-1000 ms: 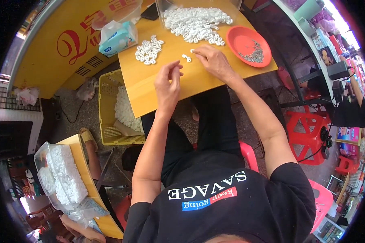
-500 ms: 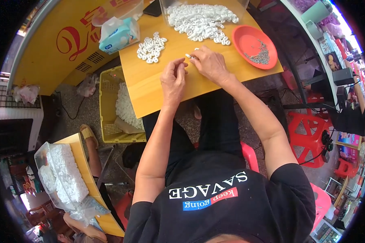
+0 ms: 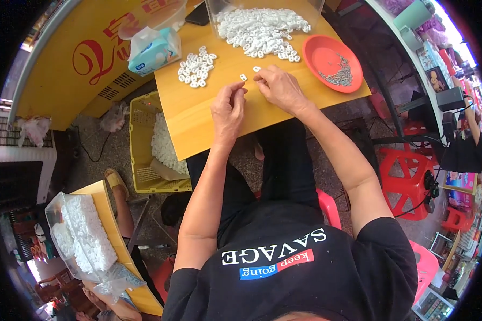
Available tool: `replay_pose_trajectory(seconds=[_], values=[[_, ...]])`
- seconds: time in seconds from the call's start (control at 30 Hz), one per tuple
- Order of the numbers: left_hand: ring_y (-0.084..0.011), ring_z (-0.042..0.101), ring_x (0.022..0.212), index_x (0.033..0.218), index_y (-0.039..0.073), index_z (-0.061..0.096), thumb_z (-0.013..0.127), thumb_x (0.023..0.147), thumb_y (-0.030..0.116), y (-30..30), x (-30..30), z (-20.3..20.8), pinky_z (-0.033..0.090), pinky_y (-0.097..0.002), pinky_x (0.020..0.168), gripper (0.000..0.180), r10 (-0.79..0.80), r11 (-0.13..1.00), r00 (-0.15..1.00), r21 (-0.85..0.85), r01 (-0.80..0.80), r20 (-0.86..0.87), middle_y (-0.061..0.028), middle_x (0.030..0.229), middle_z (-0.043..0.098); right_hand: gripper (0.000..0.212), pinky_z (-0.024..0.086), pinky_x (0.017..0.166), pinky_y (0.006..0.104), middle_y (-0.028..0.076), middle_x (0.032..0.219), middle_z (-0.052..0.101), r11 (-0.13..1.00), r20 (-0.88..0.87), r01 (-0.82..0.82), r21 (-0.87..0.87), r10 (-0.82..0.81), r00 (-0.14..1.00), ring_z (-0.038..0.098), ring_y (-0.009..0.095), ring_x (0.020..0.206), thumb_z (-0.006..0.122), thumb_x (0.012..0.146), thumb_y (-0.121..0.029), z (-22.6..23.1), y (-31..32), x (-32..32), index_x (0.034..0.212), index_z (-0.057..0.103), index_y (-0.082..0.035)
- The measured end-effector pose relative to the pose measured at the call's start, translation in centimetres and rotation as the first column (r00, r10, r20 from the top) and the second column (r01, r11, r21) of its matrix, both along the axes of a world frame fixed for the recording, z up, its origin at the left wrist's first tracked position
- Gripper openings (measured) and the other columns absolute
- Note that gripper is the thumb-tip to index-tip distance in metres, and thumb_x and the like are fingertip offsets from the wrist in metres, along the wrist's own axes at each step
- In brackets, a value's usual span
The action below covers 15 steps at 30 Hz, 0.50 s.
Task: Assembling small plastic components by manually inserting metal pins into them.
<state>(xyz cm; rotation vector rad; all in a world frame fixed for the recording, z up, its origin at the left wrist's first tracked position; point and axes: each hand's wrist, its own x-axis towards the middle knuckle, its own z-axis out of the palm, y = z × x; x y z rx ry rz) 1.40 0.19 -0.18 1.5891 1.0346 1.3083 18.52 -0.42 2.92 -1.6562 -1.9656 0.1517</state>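
My left hand (image 3: pixel 228 109) is closed near the middle of the table, with a small white oval piece (image 3: pixel 243 77) with dark holes at its fingertips. Just to the right, my right hand (image 3: pixel 282 90) has its thumb and forefinger pinched together. Whatever lies between them is too small to make out. Another white piece (image 3: pixel 257 68) rests on the table by the right hand's knuckles. To the left is a loose group of similar pieces (image 3: pixel 196 68). A big heap of them (image 3: pixel 262 27) spills from a clear bin at the far side.
An orange-red plate (image 3: pixel 311 51) of small metal parts stands at right on the wooden table (image 3: pixel 190 125). A tissue pack (image 3: pixel 154 51) and a dark phone (image 3: pixel 198 15) lie at far left. A yellow crate (image 3: pixel 139 160) of white pieces is beside the table. Another person sits at lower left.
My hands have drawn slightly apart. The white piece that was between them now sits at my left fingertips. The view has shifted a little.
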Motion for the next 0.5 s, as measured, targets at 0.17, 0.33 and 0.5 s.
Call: replay_pose_trajectory(seconds=[0.17, 0.33, 0.5], values=[[-0.0153, 0.063, 0.073, 0.105, 0.002, 0.064, 0.062, 0.085, -0.002, -0.4, 0.6, 0.9, 0.051, -0.027, 0.065, 0.02, -0.048, 0.994, 0.995, 0.093, 0.057, -0.093, -0.0087, 0.089, 0.066, 0.014, 0.051, 0.061, 0.0337, 0.009, 0.077, 0.063, 0.998, -0.285, 0.021, -0.067, -0.04, 0.958, 0.064, 0.021, 0.068, 0.062, 0.086, -0.012, -0.5, -0.1, 0.3, 0.096, 0.066, -0.002], [-0.0178, 0.064, 0.081, 0.106, 0.002, 0.064, 0.063, 0.083, -0.007, -0.4, 0.3, 1.5, 0.052, -0.0275, 0.071, 0.025, -0.105, 0.963, 0.993, 0.244, 0.115, -0.056, -0.0102, 0.094, 0.064, 0.014, 0.047, 0.055, 0.0183, -0.004, 0.074, 0.057, 0.856, -0.911, -0.314, -0.411, -0.375, 0.17, 0.053, 0.002, 0.061, 0.061, 0.092, -0.016, 1.5, -0.7, -1.3, 0.101, 0.063, -0.005], [-0.0162, 0.064, 0.084, 0.102, 0.001, 0.063, 0.064, 0.083, -0.006, 0.0, 0.1, 0.3, 0.052, -0.0264, 0.075, 0.02, -0.111, 0.986, 0.992, 0.134, 0.102, 0.065, -0.0088, 0.092, 0.064, 0.012, 0.05, 0.06, 0.0223, -0.002, 0.081, 0.056, 0.811, -0.891, -0.488, -0.323, -0.434, -0.131, 0.055, 0.004, 0.067, 0.058, 0.093, -0.01, 0.0, -0.6, -1.6, 0.103, 0.059, -0.004]])
